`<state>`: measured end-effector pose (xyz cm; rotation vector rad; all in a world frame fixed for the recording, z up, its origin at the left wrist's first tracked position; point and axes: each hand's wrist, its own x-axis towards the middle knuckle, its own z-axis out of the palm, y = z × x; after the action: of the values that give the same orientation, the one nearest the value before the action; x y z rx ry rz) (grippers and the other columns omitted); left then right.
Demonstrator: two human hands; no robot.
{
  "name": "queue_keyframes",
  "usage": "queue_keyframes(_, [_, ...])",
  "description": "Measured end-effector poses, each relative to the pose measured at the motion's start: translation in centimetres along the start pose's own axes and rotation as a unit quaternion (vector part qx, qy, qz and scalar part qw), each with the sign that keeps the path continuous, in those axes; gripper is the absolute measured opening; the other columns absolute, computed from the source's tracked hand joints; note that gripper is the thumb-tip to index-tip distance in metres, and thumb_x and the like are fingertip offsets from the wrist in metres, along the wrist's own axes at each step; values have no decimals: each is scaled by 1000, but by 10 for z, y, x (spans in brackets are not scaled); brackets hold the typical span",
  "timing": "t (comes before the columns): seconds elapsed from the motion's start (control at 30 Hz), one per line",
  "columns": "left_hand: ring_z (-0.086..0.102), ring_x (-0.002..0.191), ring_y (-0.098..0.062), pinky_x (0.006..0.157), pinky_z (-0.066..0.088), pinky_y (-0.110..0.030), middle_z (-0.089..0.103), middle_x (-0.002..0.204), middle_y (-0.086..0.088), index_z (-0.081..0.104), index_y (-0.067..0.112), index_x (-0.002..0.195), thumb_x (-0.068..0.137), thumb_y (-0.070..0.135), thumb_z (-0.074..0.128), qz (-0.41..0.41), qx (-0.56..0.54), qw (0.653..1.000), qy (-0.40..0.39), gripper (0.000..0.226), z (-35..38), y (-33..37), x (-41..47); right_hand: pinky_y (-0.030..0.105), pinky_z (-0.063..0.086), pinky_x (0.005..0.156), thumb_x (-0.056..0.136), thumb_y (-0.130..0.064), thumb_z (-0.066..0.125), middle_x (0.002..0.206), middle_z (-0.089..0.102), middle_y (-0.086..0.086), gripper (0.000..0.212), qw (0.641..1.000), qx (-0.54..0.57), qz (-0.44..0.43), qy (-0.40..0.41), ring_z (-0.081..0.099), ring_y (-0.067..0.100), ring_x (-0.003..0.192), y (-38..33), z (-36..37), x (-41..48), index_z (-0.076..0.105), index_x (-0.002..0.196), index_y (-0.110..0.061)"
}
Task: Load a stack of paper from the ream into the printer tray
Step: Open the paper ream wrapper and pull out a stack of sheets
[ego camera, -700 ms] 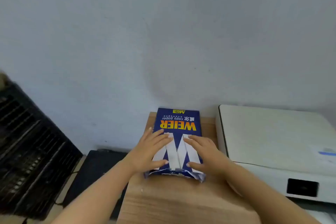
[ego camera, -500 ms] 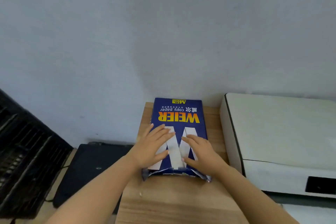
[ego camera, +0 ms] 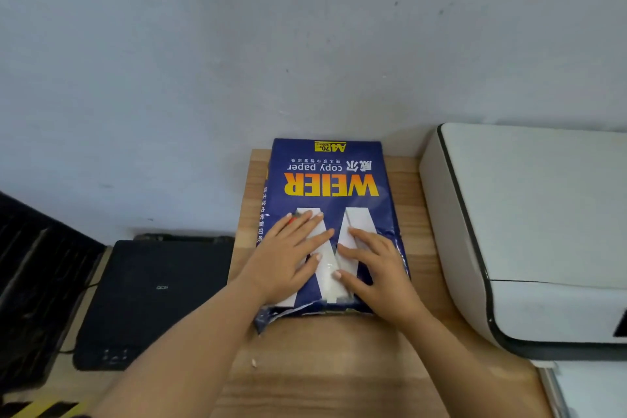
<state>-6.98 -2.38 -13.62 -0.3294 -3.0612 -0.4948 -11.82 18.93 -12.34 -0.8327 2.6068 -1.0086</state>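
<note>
A blue ream of copy paper (ego camera: 330, 180) with orange lettering lies flat on the wooden table (ego camera: 322, 366), its far end against the wall. The near end of its wrapper is torn and crumpled. My left hand (ego camera: 288, 261) rests flat on the near left part of the ream, fingers spread. My right hand (ego camera: 376, 268) lies flat on the near right part, fingers spread. A white printer (ego camera: 529, 231) with a dark trim stands just right of the ream. Its paper tray is not visible.
A black flat device (ego camera: 152, 299) sits lower down to the left of the table. A dark slatted object (ego camera: 30, 282) fills the far left edge. A plain wall (ego camera: 305, 44) rises right behind the table. A small crumb (ego camera: 253, 362) lies on the wood.
The view has dipped and shifted, so ream and printer sit lower and larger. Both hands stay flat on the ream, slid slightly toward its near end.
</note>
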Motion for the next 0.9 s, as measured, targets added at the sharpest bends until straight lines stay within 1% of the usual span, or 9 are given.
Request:
queue_keyframes(0.17, [-1, 147, -8, 118, -6, -29, 10, 159, 8, 16, 39, 148, 100, 40, 27, -7, -2, 1000, -6, 49, 1, -1, 1, 36, 29, 112, 75, -59, 60, 139, 39, -21, 47, 1000, 25, 12, 8, 30, 7, 132, -1, -1, 1, 64, 115, -37])
queue_keyframes(0.27, [-5, 146, -7, 117, -9, -28, 7, 160, 9, 12, 40, 148, 100, 41, 24, -12, 1, 1000, -13, 49, 0, 0, 1, 40, 30, 112, 77, -49, 67, 138, 39, -22, 40, 999, 34, 22, 4, 30, 6, 132, -2, -1, 1, 65, 115, -37])
queue_keyframes(0.37, [-10, 144, -5, 116, -13, -26, 3, 160, 11, 7, 41, 147, 99, 42, 20, -19, 6, 1000, -23, 50, -1, 1, 1, 43, 31, 112, 77, -44, 70, 138, 39, -21, 38, 999, 35, 26, -1, 28, 6, 131, -3, -2, 1, 66, 114, -36])
queue_keyframes(0.53, [-8, 146, -6, 117, -11, -28, 4, 160, 11, 8, 41, 147, 98, 44, 15, -24, 4, 999, -32, 50, -3, 2, 1, 41, 28, 113, 80, -41, 68, 136, 33, -26, 35, 998, 31, 39, -27, 22, 2, 130, -8, -7, 2, 66, 114, -36])
queue_keyframes(0.6, [-8, 145, -6, 116, -11, -28, 4, 160, 11, 9, 41, 147, 97, 45, 15, -26, 1, 999, -35, 51, -3, 2, 1, 38, 26, 112, 80, -41, 68, 136, 32, -27, 31, 998, 31, 35, -31, 19, 0, 129, -9, -7, 1, 67, 111, -38])
queue_keyframes(0.73, [-6, 146, -7, 117, -9, -28, 6, 160, 10, 12, 40, 148, 97, 45, 15, -25, -7, 999, -34, 51, -4, 2, 1, 32, 24, 110, 81, -37, 68, 135, 38, -26, 33, 999, 22, 27, -23, 21, 0, 128, -11, -5, 1, 66, 113, -38])
queue_keyframes(0.77, [-5, 146, -7, 118, -7, -29, 6, 160, 10, 13, 40, 148, 97, 45, 14, -25, -9, 999, -36, 51, -4, 2, 1, 31, 25, 110, 81, -36, 69, 133, 43, -26, 34, 999, 20, 30, -21, 24, 1, 128, -12, -4, 1, 65, 114, -37])
queue_keyframes(0.83, [-3, 147, -8, 120, -3, -32, 8, 160, 9, 14, 39, 148, 97, 46, 12, -21, -11, 999, -36, 52, -4, 2, 0, 32, 31, 108, 80, -32, 71, 120, 53, -28, 33, 999, 21, 24, -5, 36, 1, 121, -15, -2, 0, 66, 112, -35])
queue_keyframes(0.9, [-1, 147, -9, 121, 0, -34, 10, 160, 8, 16, 38, 148, 98, 44, 13, -17, -10, 999, -29, 51, -4, 2, 0, 30, 37, 101, 80, -27, 72, 106, 54, -35, 30, 999, 31, 22, 13, 43, -5, 109, -21, 0, -2, 66, 107, -35])
